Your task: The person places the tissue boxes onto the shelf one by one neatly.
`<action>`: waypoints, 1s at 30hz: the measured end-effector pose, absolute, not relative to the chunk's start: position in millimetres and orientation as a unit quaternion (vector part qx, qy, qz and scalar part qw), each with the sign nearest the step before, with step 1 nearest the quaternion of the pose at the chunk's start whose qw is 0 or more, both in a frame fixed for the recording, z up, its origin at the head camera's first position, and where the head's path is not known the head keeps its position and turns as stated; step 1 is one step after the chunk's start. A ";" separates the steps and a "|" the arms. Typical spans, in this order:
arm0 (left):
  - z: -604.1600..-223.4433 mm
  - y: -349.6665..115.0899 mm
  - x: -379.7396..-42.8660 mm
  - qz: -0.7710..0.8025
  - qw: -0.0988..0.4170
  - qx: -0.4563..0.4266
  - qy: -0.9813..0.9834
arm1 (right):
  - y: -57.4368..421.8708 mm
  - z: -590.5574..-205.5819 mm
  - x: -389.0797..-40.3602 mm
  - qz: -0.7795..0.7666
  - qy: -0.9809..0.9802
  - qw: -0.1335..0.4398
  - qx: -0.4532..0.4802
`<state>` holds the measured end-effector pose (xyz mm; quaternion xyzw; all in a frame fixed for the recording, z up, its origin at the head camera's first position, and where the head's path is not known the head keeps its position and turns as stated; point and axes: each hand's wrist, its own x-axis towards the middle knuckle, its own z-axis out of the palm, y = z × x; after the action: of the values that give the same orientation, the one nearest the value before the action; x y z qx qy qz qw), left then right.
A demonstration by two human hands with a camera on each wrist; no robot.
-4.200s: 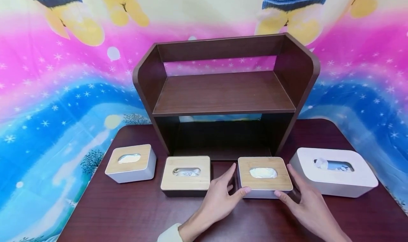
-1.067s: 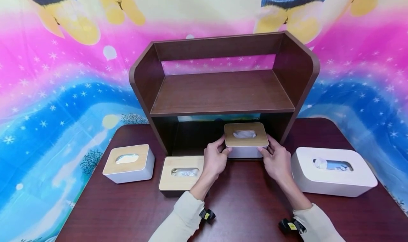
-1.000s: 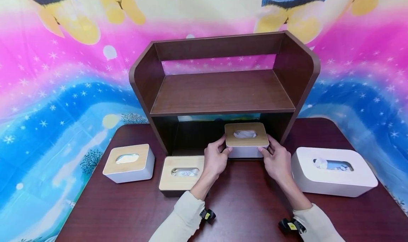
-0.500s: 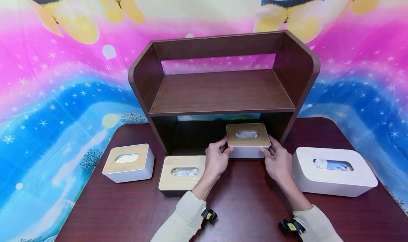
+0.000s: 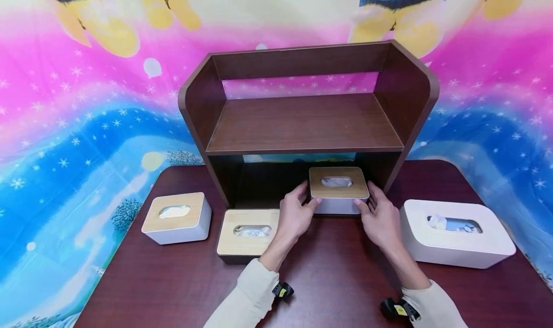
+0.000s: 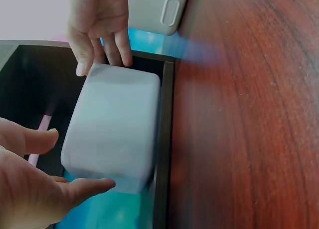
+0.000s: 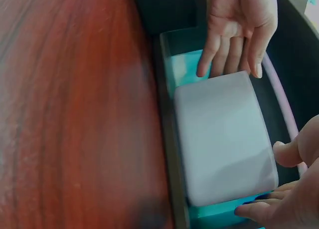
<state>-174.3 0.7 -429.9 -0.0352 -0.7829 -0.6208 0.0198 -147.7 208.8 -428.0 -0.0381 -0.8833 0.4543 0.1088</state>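
A tissue box with a wooden lid and pale body sits at the front right of the lower compartment of the dark wooden shelf. My left hand is beside its left side, fingers fairly straight, thumb near the front face. On the other side is my right hand, its fingers extended along the box and its thumb near the front corner. Both wrist views show the pale body of the box between the two hands, with the fingers spread loosely around it. In the right wrist view, my right thumb stands slightly off the box.
A small wood-lidded tissue box stands at the table's left. Nearer the middle, a dark-bodied tissue box is partly behind my left arm. A larger white tissue box stands right of the shelf. All rest on the reddish-brown table.
The wood-lidded box has gone from the table into the shelf's lower compartment, carried between both hands. Since half a second ago, the fingers have loosened slightly away from its sides.
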 end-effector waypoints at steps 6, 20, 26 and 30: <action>-418.3 -13.5 -165.1 -0.623 0.016 -0.053 -0.781 | 200.9 -408.4 -131.7 0.412 -0.902 0.128 -0.025; -400.6 -80.3 -137.9 -0.603 0.038 -0.071 -0.794 | 166.0 -389.0 -99.1 0.408 -0.900 0.142 0.055; -395.5 -114.1 -123.9 -0.571 0.051 -0.057 -0.817 | 156.0 -390.0 -88.2 0.413 -0.902 0.107 0.070; -394.9 -136.8 -113.5 -0.541 0.049 -0.037 -0.838 | 147.2 -395.7 -84.1 0.420 -0.898 0.098 0.085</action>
<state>-113.5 -136.8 -394.9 -0.0375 -0.8384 -0.5415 0.0493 -84.1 147.2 -395.7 0.0851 -0.8980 0.4203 0.0983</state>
